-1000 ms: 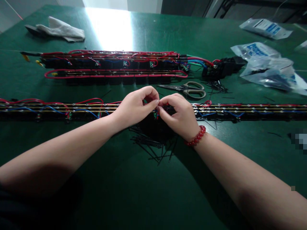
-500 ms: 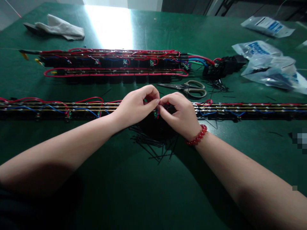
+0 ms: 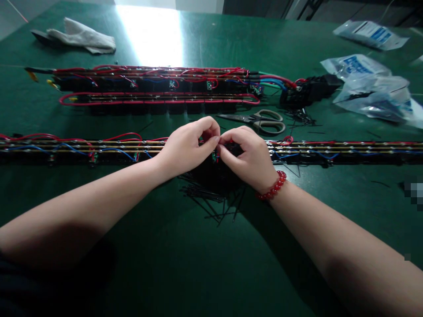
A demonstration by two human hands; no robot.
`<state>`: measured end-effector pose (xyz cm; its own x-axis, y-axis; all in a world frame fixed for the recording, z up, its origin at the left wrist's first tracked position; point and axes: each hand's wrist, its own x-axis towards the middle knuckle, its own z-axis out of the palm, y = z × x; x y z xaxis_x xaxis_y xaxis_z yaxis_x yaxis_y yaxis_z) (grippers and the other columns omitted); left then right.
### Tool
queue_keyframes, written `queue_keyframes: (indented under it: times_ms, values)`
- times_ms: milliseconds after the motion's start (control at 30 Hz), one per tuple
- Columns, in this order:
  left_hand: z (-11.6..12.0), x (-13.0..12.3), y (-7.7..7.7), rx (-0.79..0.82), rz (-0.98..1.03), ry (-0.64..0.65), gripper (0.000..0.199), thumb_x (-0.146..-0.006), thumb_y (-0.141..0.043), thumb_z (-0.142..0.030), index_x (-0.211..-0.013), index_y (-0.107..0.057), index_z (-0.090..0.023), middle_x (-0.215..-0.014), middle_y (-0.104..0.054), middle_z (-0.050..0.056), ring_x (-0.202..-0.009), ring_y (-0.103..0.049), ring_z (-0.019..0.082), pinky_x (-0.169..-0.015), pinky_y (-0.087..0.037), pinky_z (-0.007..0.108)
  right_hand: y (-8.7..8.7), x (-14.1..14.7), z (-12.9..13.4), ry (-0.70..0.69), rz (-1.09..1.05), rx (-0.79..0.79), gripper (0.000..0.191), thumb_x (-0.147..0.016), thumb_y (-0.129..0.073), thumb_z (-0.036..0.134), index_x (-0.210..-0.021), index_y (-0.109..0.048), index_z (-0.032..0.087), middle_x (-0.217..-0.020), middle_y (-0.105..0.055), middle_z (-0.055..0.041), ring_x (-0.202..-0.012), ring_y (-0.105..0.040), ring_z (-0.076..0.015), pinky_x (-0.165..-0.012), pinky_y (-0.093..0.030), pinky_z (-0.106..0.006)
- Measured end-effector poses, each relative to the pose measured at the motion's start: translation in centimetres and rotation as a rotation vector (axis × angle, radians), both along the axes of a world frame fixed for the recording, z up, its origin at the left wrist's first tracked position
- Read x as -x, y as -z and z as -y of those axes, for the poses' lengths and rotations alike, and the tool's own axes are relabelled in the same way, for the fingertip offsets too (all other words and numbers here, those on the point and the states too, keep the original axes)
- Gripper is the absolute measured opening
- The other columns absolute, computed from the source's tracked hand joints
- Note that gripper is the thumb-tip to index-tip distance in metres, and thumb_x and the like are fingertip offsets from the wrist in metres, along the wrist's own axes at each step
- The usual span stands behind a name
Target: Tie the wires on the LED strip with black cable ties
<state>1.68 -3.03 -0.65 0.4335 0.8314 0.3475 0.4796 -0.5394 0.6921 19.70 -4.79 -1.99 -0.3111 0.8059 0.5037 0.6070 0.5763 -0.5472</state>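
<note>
A long black bar with brass rods and red and blue wires (image 3: 307,147) runs across the table from side to side. Over its middle, my left hand (image 3: 193,144) is closed in a pinch, thumb against fingers. Fingertip to fingertip with it, my right hand (image 3: 249,152) pinches too, a red bead bracelet (image 3: 273,187) round its wrist. Whatever the fingertips hold is too small to make out. Just below them a small green circuit board (image 3: 214,156) shows on the bar. Several loose black cable ties (image 3: 209,200) lie on the table in front of the bar, under my hands.
Behind the bar lie scissors (image 3: 269,122) and black tie scraps (image 3: 301,116). Farther back is a wired black assembly (image 3: 152,81) with a thick cable connector (image 3: 309,90). Clear plastic bags (image 3: 380,97) lie at right, a whitish glove or cloth (image 3: 81,38) at back left.
Both hands keep the same pinch at the same spot on the bar. Only a very slight shift of the whole view is visible.
</note>
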Motion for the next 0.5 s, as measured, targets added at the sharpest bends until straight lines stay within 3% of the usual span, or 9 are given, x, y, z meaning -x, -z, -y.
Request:
queue_keyframes:
  times_ms: [500]
  values:
    - [0.38,-0.20,0.44,-0.197,-0.183,-0.043,0.009,-0.088,-0.049,-0.016,-0.089,-0.058,-0.019,-0.083,-0.062,0.001,-0.078,-0.057,0.015,-0.073,-0.045,0.029,0.80,-0.03,-0.18,-0.008,0.077,-0.127,0.007,-0.083,-0.055,0.019,-0.078,-0.059,0.022,-0.080,-0.066,-0.0044,-0.081,-0.058,-0.0208,-0.075,-0.046,-0.036]
